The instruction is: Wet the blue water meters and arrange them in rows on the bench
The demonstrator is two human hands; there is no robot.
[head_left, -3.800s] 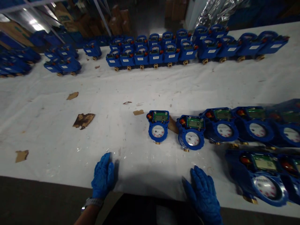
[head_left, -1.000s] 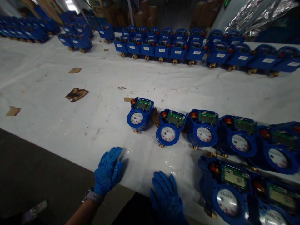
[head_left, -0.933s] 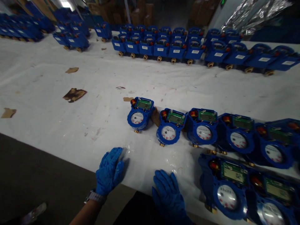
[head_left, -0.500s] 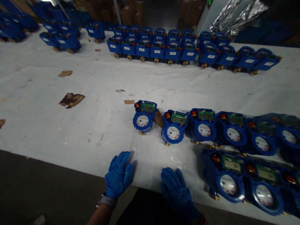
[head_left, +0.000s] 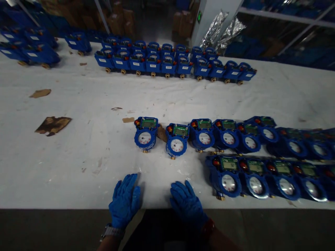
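Observation:
Gloved in blue, my left hand (head_left: 124,199) lies at the front edge of the white-covered table (head_left: 86,188), fingers stretched out and holding nothing. My right hand (head_left: 186,201), in a matching glove, rests at the same edge with its fingers extended and nothing in them. Beyond my left hand stands a blue water meter (head_left: 144,137) with a white dial and a small display on a green circuit board. A second water meter (head_left: 177,144) stands farther in from my right hand. Both meters are apart from my hands.
To the right, a front row of water meters (head_left: 228,182) and a row behind it (head_left: 204,138) extend toward the table's end. More labelled meters (head_left: 153,65) line the far side. Torn cardboard scraps (head_left: 53,125) lie at left, and a brown piece (head_left: 162,133) sits between the two nearest meters.
The view has turned to the right, so everything on the table appears shifted left and more meters show at right. Both hands keep nearly the same place at the edge.

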